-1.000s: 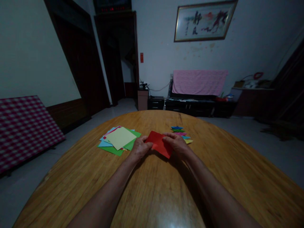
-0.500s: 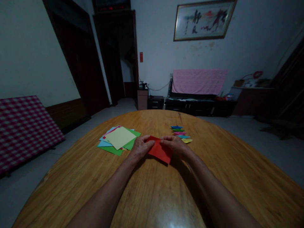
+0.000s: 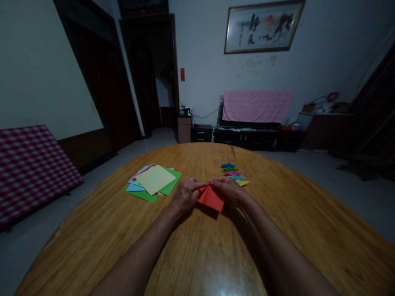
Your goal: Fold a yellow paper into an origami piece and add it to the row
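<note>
Left hand: the left hand (image 3: 187,193) is closed on the left end of the red paper (image 3: 212,199), its thumb along the upper edge; fingers bent, those beneath the sheet not visible.
Right hand: the right hand (image 3: 227,188) is closed on the upper right part of the same paper, fingers curled towards the left hand; the exact hold of its thumb cannot be told.
Gap between hands: the fingertips nearly meet at the paper's upper edge; whether they touch cannot be confirmed.
Red paper: between both hands, over the middle of the tabletop (image 3: 191,255); creases fan down from the pinched edge, the lower corner points towards the person, and a dark shadow lies below it.
Loose sheets: an overlapping pile left of the left hand, apart from it; a pale yellow sheet (image 3: 156,179) on top, with green, light blue and red-edged sheets showing beneath.
Folded pieces: a row beyond the right hand, running from a blue piece (image 3: 228,165) at the far end through green, pink and light blue to a yellow piece (image 3: 242,183), nearest the hand.
Tabletop: wooden, with a rounded far edge.
</note>
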Available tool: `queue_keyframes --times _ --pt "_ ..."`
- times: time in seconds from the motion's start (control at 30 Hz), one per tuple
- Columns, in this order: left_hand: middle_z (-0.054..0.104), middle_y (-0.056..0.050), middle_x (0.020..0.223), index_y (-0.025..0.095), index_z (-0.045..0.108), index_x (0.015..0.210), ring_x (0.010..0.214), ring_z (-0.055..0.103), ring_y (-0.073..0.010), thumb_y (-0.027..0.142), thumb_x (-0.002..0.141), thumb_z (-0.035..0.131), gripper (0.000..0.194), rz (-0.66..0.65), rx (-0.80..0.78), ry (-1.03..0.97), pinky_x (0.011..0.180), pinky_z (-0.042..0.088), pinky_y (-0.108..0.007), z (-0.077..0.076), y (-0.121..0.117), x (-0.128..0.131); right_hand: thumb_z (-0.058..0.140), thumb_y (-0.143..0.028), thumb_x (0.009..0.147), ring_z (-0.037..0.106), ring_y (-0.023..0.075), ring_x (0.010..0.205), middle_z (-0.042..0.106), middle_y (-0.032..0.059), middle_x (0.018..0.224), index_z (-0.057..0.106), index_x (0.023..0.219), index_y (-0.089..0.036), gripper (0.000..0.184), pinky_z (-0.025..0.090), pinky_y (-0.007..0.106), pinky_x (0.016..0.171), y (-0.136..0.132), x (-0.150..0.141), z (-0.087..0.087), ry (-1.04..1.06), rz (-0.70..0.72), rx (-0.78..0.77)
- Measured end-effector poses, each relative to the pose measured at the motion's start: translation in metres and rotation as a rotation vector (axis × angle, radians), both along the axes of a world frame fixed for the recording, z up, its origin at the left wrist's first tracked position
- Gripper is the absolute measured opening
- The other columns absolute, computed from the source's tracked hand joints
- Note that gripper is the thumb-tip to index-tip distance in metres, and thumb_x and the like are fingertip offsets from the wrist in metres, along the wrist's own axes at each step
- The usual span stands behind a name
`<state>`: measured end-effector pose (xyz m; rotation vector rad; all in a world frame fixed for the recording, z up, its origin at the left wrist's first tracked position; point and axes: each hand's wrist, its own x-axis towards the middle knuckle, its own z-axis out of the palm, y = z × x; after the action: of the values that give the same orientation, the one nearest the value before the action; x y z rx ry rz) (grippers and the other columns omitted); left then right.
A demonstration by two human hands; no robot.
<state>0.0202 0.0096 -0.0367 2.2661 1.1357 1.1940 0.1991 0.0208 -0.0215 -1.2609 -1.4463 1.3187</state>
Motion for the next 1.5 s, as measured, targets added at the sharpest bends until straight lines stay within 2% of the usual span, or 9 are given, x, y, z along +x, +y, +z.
queue_keyframes --times 0.13,0.23,0.4,0.53,0.8,1.17,1.37,1.43,1.5 --pt "0.067 -0.004 0.082 0.025 0.072 0.100 0.075 0.057 -0.0144 0.002 0.073 0.045 0.046 0.009 0.034 0.040 0.071 0.046 -0.027 0.001 -0.001 0.000 0.058 -0.020 0.070 0.048 0.0101 0.049 0.061 0.0020 0.059 0.068 0.074 -0.016 0.011 0.036 0.021 0.048 -0.001 0.001 0.003 0.057 0.040 -0.062" --pt "0.066 -0.005 0.082 0.024 0.073 0.100 0.074 0.056 -0.0145 0.003 0.075 0.045 0.043 0.005 0.087 0.070 0.069 0.046 -0.026 -0.002 0.001 -0.001 0.057 -0.015 0.067 0.046 0.0090 0.046 0.058 0.0007 0.054 0.067 0.068 -0.016 0.009 0.034 0.021 0.046 -0.001 0.002 0.003 0.078 0.066 -0.099" --pt "0.063 -0.004 0.079 0.024 0.072 0.101 0.074 0.056 -0.0141 0.000 0.073 0.044 0.047 0.030 0.166 0.149 0.069 0.044 -0.026 -0.005 0.003 0.000 0.060 -0.019 0.069 0.051 0.0106 0.049 0.063 0.0037 0.061 0.067 0.071 -0.014 0.009 0.039 0.022 0.050 -0.002 0.003 0.002 0.133 0.077 -0.114" --pt "0.062 -0.004 0.079 0.024 0.073 0.099 0.075 0.055 -0.0142 0.004 0.077 0.046 0.040 0.040 0.191 0.226 0.069 0.044 -0.025 -0.004 0.002 0.000 0.061 -0.021 0.070 0.053 0.0117 0.051 0.064 0.0037 0.060 0.066 0.067 -0.014 0.009 0.040 0.023 0.051 -0.002 0.002 0.002 0.155 0.062 -0.128" --pt "0.060 -0.004 0.083 0.027 0.071 0.102 0.077 0.053 -0.0139 0.012 0.085 0.045 0.034 -0.003 0.186 0.280 0.070 0.043 -0.025 -0.004 0.001 -0.001 0.061 -0.026 0.072 0.053 0.0126 0.052 0.062 0.0032 0.060 0.062 0.066 -0.016 0.012 0.042 0.025 0.053 0.004 0.003 -0.006 0.111 0.019 -0.133" --pt "0.062 -0.006 0.088 0.023 0.070 0.103 0.081 0.055 -0.0161 0.011 0.083 0.046 0.033 -0.003 0.199 0.357 0.072 0.045 -0.027 -0.002 -0.002 -0.001 0.059 -0.027 0.070 0.046 0.0112 0.048 0.056 0.0026 0.054 0.057 0.057 -0.016 0.017 0.032 0.025 0.045 0.009 0.005 -0.010 -0.101 -0.060 -0.015" --pt "0.063 -0.006 0.092 0.023 0.068 0.106 0.086 0.055 -0.0174 0.008 0.077 0.047 0.040 -0.057 0.091 0.291 0.079 0.045 -0.031 0.004 -0.006 0.002 0.058 -0.025 0.069 0.040 0.0095 0.043 0.051 0.0005 0.048 0.052 0.052 -0.018 0.020 0.025 0.024 0.042 0.004 0.003 -0.002 -0.171 -0.094 0.007" --pt "0.064 -0.006 0.091 0.022 0.069 0.106 0.085 0.056 -0.0178 0.005 0.072 0.048 0.044 -0.107 -0.016 0.219 0.080 0.045 -0.032 0.011 -0.012 0.000 0.055 -0.024 0.070 0.037 0.0087 0.041 0.048 -0.0012 0.046 0.050 0.050 -0.018 0.021 0.024 0.023 0.041 0.001 0.003 0.002 -0.189 -0.078 0.004" --pt "0.065 -0.007 0.089 0.022 0.069 0.105 0.082 0.057 -0.0178 0.006 0.068 0.053 0.043 -0.182 -0.248 0.072 0.076 0.046 -0.031 0.018 -0.020 -0.005 0.053 -0.023 0.071 0.037 0.0084 0.040 0.046 -0.0020 0.044 0.050 0.049 -0.018 0.023 0.025 0.023 0.040 -0.003 0.002 0.007 -0.200 -0.061 -0.002"
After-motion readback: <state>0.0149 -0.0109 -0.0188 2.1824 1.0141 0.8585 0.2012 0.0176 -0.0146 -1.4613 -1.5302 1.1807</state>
